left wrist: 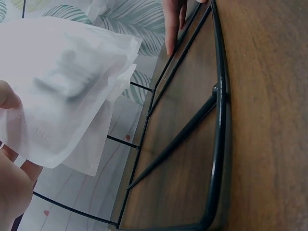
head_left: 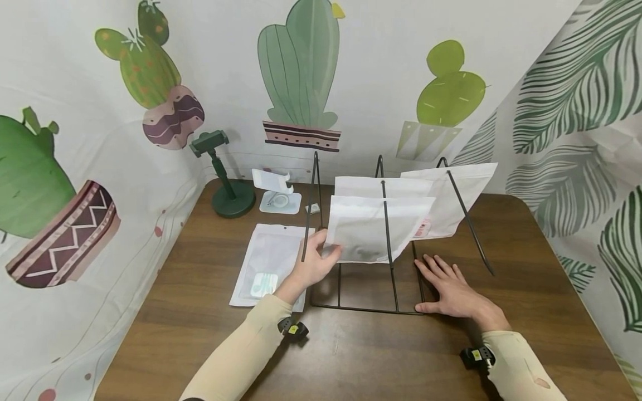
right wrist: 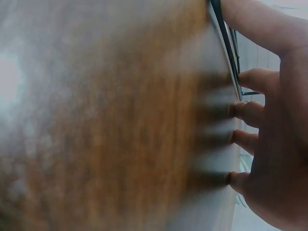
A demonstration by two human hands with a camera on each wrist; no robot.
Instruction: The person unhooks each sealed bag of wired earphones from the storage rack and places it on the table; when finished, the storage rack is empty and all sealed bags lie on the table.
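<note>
A black wire rack (head_left: pixel 368 310) with upright prongs stands on the wooden table. On its middle prong hang two white zip pouches, and the front pouch (head_left: pixel 358 231) has a dim dark shape inside, seen through the film in the left wrist view. My left hand (head_left: pixel 313 264) pinches that front pouch by its lower left edge, thumb in front and fingers behind. Another white pouch (head_left: pixel 463 195) with a red print hangs on the right prong. My right hand (head_left: pixel 453 292) lies with spread fingers on the table, thumb and index finger at the rack's base.
Left of the rack a flat white pouch (head_left: pixel 273 250) with a green-and-white label lies on the table (head_left: pixel 341 362). Behind it are a dark green phone stand (head_left: pixel 233 197), a white phone stand (head_left: pixel 271 181) and a small packet (head_left: pixel 312 209). Cactus-printed cloth (head_left: pixel 215 72) hangs behind.
</note>
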